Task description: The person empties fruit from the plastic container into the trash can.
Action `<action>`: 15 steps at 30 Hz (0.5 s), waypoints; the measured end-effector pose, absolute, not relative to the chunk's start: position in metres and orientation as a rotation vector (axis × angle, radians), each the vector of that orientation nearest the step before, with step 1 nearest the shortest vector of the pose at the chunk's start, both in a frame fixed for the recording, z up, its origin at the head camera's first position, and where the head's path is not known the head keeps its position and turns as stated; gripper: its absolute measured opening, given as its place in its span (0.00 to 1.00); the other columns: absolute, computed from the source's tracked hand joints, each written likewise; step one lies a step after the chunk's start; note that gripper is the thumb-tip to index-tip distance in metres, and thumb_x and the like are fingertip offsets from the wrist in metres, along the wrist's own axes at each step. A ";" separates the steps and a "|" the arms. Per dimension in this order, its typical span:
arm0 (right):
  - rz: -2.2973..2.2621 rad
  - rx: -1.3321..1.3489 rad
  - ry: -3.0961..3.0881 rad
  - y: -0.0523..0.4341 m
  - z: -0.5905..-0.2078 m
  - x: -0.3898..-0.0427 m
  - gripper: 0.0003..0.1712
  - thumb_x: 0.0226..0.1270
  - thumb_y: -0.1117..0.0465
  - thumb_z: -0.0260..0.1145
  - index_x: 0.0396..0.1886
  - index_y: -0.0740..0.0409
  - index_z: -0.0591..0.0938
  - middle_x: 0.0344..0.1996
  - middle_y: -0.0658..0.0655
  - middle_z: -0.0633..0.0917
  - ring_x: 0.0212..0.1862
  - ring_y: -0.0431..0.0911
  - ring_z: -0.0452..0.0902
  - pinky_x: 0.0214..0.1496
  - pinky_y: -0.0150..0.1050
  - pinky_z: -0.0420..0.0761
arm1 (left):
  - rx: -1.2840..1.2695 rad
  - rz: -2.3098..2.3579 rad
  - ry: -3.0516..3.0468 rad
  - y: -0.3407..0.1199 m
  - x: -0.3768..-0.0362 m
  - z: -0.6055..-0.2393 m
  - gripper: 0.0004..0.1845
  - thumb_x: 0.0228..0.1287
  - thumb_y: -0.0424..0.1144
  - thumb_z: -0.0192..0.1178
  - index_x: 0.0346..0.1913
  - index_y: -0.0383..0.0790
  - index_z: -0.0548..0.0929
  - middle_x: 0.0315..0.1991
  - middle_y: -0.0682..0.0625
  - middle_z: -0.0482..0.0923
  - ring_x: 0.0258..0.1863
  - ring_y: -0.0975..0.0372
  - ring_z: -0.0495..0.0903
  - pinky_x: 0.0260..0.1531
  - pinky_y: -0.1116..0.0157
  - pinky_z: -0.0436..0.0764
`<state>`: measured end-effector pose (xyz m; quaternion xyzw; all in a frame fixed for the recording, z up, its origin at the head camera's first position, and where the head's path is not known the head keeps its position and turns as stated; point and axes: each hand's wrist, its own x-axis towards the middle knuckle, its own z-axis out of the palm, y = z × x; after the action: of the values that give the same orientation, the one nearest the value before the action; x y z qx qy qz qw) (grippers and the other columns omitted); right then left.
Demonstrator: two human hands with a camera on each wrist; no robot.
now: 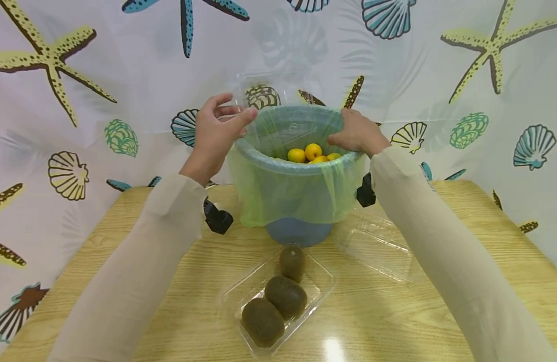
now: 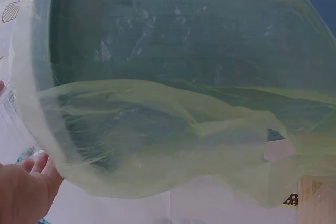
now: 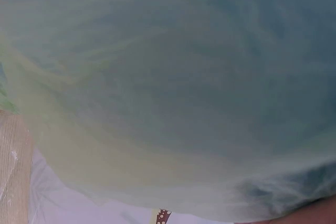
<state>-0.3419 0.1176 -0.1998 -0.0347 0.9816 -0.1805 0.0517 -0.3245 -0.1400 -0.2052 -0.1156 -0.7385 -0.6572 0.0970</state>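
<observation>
A blue bin (image 1: 298, 234) lined with a thin green plastic bag (image 1: 296, 193) stands at the table's back. Several round yellow-orange fruits (image 1: 313, 151) lie inside it. My left hand (image 1: 217, 133), at the bin's left rim, holds a clear plastic container (image 1: 285, 88) that tilts over the opening. In the left wrist view, clear plastic (image 2: 18, 124) shows beside that hand (image 2: 26, 190). Over the right rim, my right hand (image 1: 357, 131) grips the edge with its thumb inside; its other fingers are mostly hidden. The right wrist view is mostly bag (image 3: 131, 166), with a sliver of hand (image 3: 310, 213).
In front of the bin, a clear tray (image 1: 316, 289) holds three brown kiwifruits (image 1: 286, 296). Another clear plastic tray or lid (image 1: 373, 241) lies at the bin's right, partly behind my right sleeve. A curtain (image 1: 156, 75) printed with shells and starfish hangs behind the wooden table (image 1: 192, 311).
</observation>
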 end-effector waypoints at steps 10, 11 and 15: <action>-0.569 -0.113 2.978 0.117 -0.199 -0.341 0.48 0.69 0.51 0.52 0.75 0.64 0.37 0.76 0.64 0.41 0.76 0.59 0.40 0.75 0.54 0.50 | -0.197 -2.204 -2.017 -0.145 -0.322 -0.202 0.35 0.65 0.45 0.60 0.71 0.39 0.60 0.61 0.43 0.65 0.57 0.54 0.74 0.55 0.61 0.79; -0.572 -0.115 2.976 0.117 -0.200 -0.341 0.48 0.69 0.51 0.52 0.75 0.64 0.37 0.76 0.64 0.41 0.76 0.59 0.40 0.75 0.54 0.50 | -0.190 -2.208 -2.015 -0.147 -0.322 -0.202 0.35 0.65 0.46 0.59 0.70 0.38 0.60 0.61 0.43 0.65 0.55 0.56 0.74 0.53 0.63 0.79; -0.578 -0.113 2.980 0.117 -0.200 -0.340 0.47 0.69 0.51 0.52 0.76 0.64 0.38 0.76 0.63 0.41 0.76 0.59 0.40 0.75 0.54 0.50 | -0.174 -2.224 -2.011 -0.150 -0.320 -0.202 0.33 0.66 0.49 0.58 0.68 0.36 0.64 0.57 0.45 0.66 0.51 0.59 0.73 0.46 0.69 0.82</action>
<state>-0.3401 0.1175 -0.2001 -0.0371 0.9797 -0.1901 0.0520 -0.3202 -0.1505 -0.2021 -0.0578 -0.6680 -0.7387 0.0690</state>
